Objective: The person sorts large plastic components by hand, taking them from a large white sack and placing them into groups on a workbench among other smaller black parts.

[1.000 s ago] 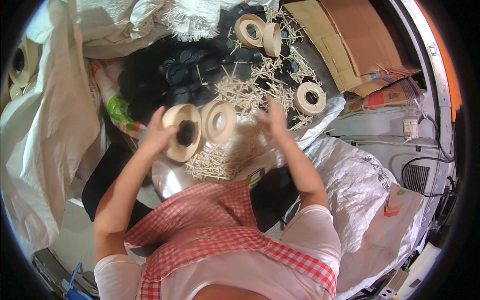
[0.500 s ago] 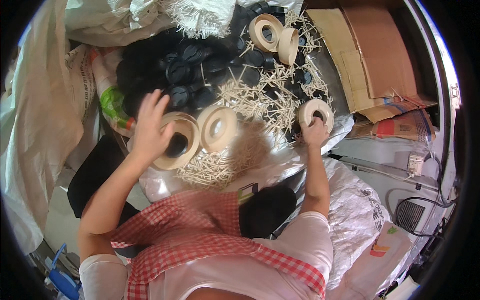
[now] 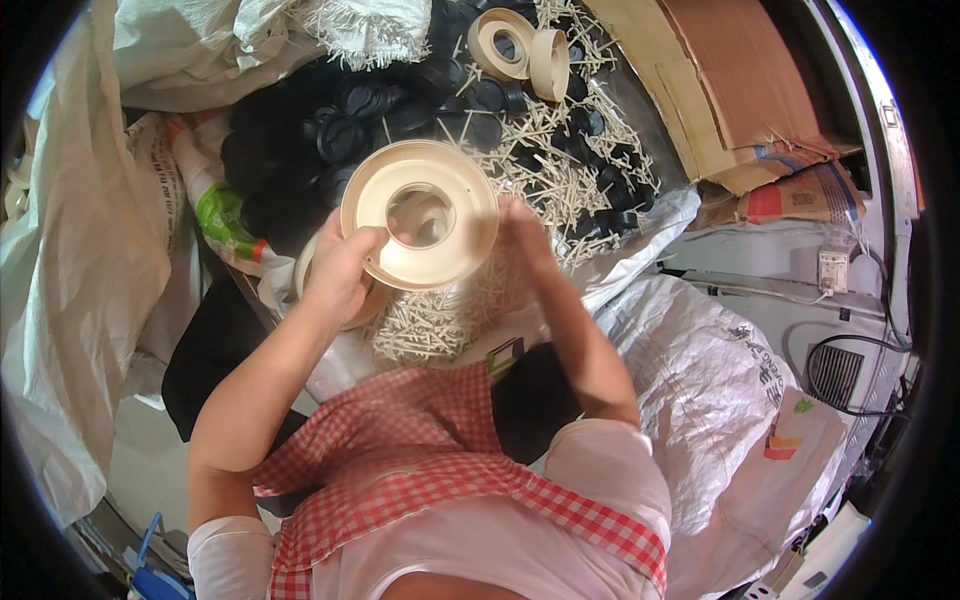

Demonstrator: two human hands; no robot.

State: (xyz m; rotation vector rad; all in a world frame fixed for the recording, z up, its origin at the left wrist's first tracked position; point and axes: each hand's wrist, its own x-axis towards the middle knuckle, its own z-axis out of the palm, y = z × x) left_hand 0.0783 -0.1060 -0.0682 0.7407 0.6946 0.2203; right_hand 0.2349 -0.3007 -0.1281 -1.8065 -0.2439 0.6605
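A cream plastic ring (image 3: 470, 215) with a wide flange and a round hole is raised over the heap in front of me. My left hand (image 3: 345, 265) grips its lower left edge, thumb on the face. At the ring's right edge is my right hand (image 3: 525, 235), its fingers partly hidden and blurred, so its grip is unclear. Below and behind my left hand, part of another cream ring (image 3: 305, 268) shows. Something cream-coloured is visible through the raised ring's hole. Black round caps (image 3: 340, 135) and short off-white sticks (image 3: 430, 335) lie around and beneath.
Two more cream rings (image 3: 549, 65) rest at the far side on the heap. Cardboard (image 3: 750, 90) stands at the far right. White woven sacks (image 3: 690, 370) lie to the right and hang at the left. A socket with a black cable (image 3: 832, 270) is at the right.
My right hand has moved left from the ring it held at the right, and that spot has no ring now. My left hand has closed on a ring, which is raised between both hands.
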